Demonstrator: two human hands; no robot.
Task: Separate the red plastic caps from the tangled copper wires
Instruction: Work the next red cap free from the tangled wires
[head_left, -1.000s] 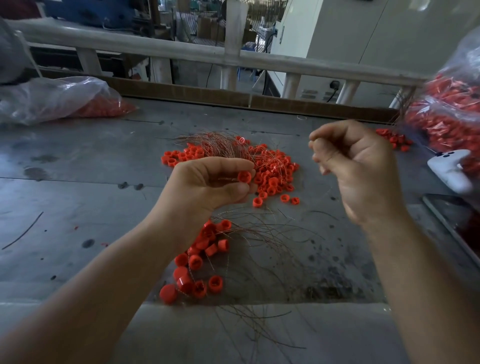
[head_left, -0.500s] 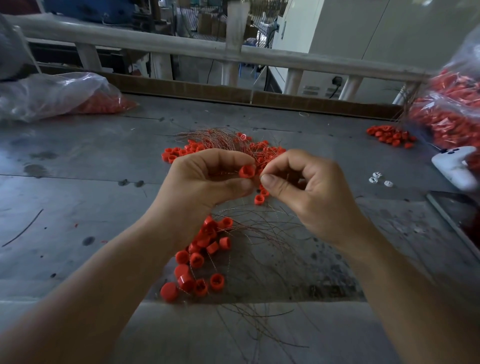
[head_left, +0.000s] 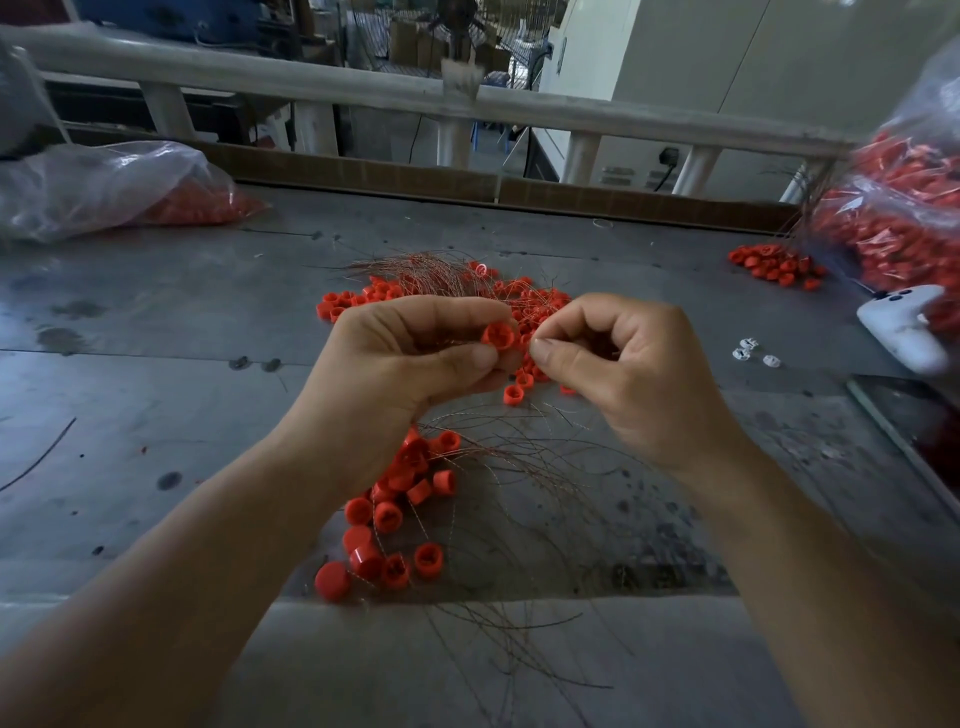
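Showing its hollow side to the camera, one red cap (head_left: 498, 335) is gripped between the thumb and the curled fingers of the left hand (head_left: 415, 358), which is closed firmly on it above the grey table (head_left: 156, 389). Just to the right of this grip, the thumb and forefinger of the right hand (head_left: 623, 374) are pressed together, almost touching the cap. Whether a strand is caught between them cannot be told, as it would be too fine to see. Beyond the grip, a heap of caps (head_left: 540, 306) mixed with copper wires (head_left: 431, 270) is spread on the table. Below the grip and nearer, more loose caps (head_left: 395, 499) and bare wires (head_left: 519, 467) are lying. Far to the right of the grip, a small heap (head_left: 774, 267) of caps, a white device (head_left: 901, 332) and a full plastic bag (head_left: 898, 218) are seen. Far to the left, another bag (head_left: 104, 187) is laid.
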